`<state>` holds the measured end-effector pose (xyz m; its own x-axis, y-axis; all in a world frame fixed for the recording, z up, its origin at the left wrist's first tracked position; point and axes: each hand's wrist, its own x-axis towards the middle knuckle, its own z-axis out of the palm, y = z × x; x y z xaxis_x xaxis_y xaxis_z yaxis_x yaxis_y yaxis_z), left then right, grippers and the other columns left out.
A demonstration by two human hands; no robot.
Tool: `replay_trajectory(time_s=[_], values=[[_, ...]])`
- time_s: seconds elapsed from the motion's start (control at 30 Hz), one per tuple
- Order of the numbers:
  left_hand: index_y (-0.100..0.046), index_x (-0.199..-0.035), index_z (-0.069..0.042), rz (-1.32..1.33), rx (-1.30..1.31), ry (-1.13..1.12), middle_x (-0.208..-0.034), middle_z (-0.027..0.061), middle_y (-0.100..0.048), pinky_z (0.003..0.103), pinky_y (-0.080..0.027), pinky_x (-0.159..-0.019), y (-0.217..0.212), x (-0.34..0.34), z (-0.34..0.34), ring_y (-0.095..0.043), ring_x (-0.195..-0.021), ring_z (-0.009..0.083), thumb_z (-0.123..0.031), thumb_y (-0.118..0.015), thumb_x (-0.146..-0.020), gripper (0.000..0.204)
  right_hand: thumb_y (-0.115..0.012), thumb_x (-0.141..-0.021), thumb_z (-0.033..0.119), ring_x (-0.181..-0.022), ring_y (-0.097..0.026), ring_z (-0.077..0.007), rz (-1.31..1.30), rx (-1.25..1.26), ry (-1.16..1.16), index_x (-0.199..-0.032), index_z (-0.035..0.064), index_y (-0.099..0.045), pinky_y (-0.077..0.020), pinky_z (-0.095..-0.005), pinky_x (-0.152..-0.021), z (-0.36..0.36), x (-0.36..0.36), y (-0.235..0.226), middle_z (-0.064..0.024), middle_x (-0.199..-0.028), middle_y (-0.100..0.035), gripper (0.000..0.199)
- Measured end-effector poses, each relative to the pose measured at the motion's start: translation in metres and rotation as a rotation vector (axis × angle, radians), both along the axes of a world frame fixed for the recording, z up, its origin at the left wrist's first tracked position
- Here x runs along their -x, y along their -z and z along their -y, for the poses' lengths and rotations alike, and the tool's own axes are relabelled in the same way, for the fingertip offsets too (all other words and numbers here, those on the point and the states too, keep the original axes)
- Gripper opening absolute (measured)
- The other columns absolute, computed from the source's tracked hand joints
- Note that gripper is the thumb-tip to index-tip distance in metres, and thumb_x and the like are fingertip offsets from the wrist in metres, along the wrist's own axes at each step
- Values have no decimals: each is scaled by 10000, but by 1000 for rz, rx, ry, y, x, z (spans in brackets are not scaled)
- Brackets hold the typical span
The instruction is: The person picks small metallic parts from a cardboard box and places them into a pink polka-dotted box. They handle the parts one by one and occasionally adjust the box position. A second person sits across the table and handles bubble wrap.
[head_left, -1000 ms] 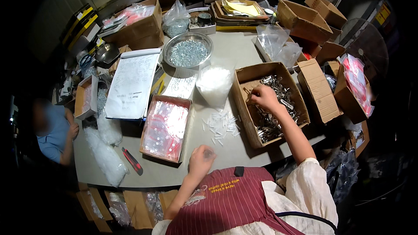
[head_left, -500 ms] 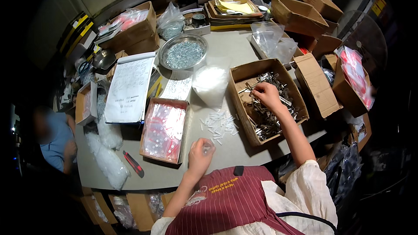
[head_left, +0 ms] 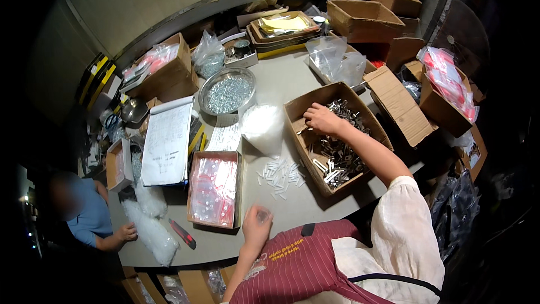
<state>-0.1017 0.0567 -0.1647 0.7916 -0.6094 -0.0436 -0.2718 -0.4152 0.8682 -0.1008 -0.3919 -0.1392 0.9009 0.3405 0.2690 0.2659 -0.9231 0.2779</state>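
The right hand is held inside the large cardboard box, over the far left part of the metal clips, which are heaped in it toward the right and the near end. Compared with half a second ago, that hand has been turned flatter, and the clip seen then at its fingertips can no longer be clearly made out; the attention of the work, it seems, is kept on the clips. The right fingers are bent downward, but whether they are closed on a clip cannot be told. The left hand has been kept near the table's near edge, its fingers curled around a small see-through piece. Just beyond it, short white strips are spread loose on the table, with a bag of white pieces stood behind them. To the left, flat red-edged packets are stacked in a shallow box, and a red and black cutter is laid nearer the edge. At the far left, a co-worker's hand has been brought to the table edge, beside a filled clear bag.
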Motion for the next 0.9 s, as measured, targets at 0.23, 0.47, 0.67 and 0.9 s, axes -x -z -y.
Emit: replay_trajectory(time_s=[0.23,0.47,0.67,0.9], values=[[-645,-939,-36,-18,5,-109,-877,92,-693,350,-527,-784,2,8,-12,-679,-837,235,-82,-773,-828,175,-647,-758,174,-915,-589,-202,115,-133,-10,-791,111,-631,-442,-352,-848,-2,12,26,-30,-898,-590,72],[-639,-968,-12,-161,41,-147,-875,69,-701,311,-520,-799,12,16,-16,-659,-833,163,-74,-765,-847,186,-597,-797,189,-951,-579,-218,23,-172,-50,-772,137,-646,-439,-365,-865,-8,6,35,-29,-923,-605,75],[-639,-971,-15,-78,-21,-84,-886,71,-708,313,-525,-811,2,15,-2,-665,-848,156,-86,-758,-864,175,-662,-752,182,-950,-602,-186,-29,-171,10,-788,129,-736,-413,-349,-902,-7,3,39,-17,-897,-644,98],[-636,-985,-14,-132,6,-132,-895,69,-710,305,-520,-828,8,16,-11,-659,-866,146,-81,-755,-873,177,-688,-708,205,-974,-607,-223,-83,-423,128,-829,111,-749,-415,-383,-900,-24,-1,24,-48,-909,-651,165]])
